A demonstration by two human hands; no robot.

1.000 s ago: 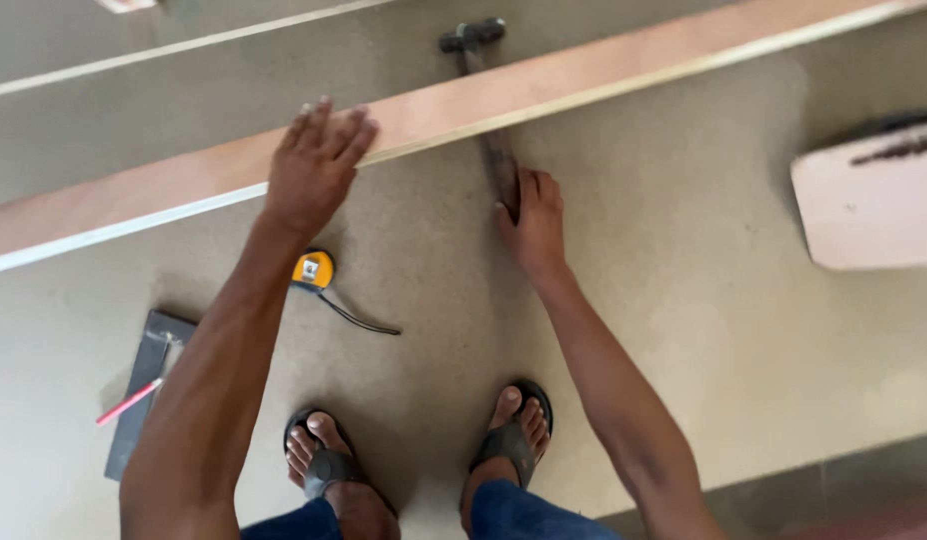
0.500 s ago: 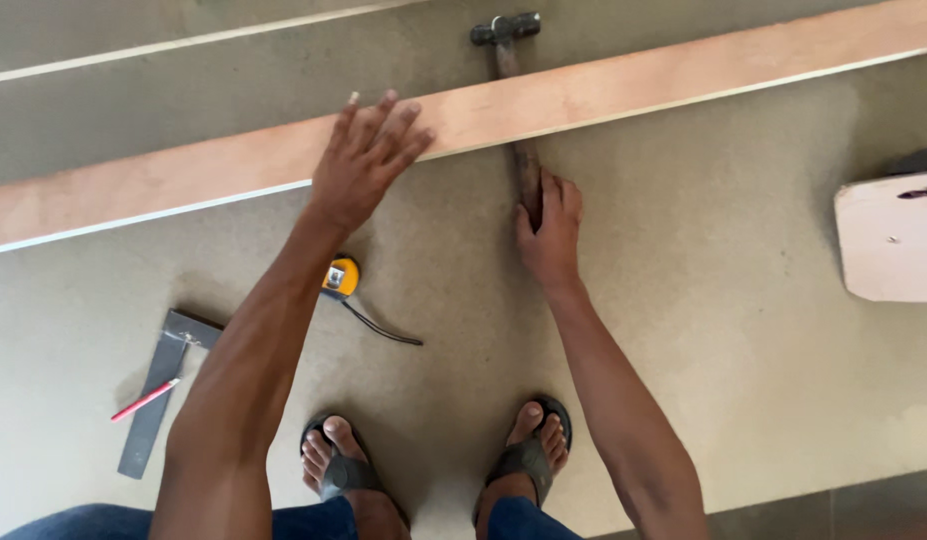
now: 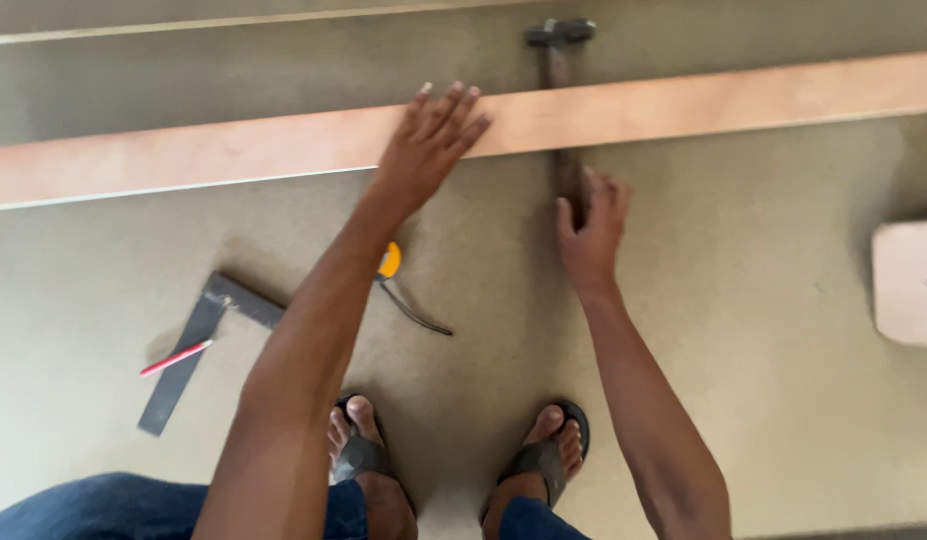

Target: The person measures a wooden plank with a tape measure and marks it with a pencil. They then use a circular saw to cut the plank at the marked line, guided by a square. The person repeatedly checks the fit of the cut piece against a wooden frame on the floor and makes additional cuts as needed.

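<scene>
**A:** Nearest the camera: two feet in dark sandals (image 3: pixel 543 465) on a grey-green floor, blue jeans at the bottom edge. What lies just past them?

**B:** A red pencil (image 3: pixel 175 358) across a dark metal square (image 3: pixel 198 345), and a yellow tape measure (image 3: pixel 389 260) partly hidden behind the left forearm.

**A:** And the hands?

**B:** The right hand (image 3: pixel 589 232) is wrapped round the lower end of a hammer handle, fingers curled on it. The hammer (image 3: pixel 561 60) lies on the floor, its shaft running under the long wooden board (image 3: pixel 233 150), its dark head showing beyond the far edge. The left hand (image 3: pixel 423 150) is spread flat, fingers splayed, pressing on the board and gripping nothing.

**A:** How would this be handled well?

**B:** In my judgement, keep the flat palm firm so the board does not skid, and move the hammer straight along its own shaft, not sideways.

**A:** Farther off?

**B:** A pale squarish object (image 3: pixel 908 285) at the right edge; I cannot tell what it is.
</scene>
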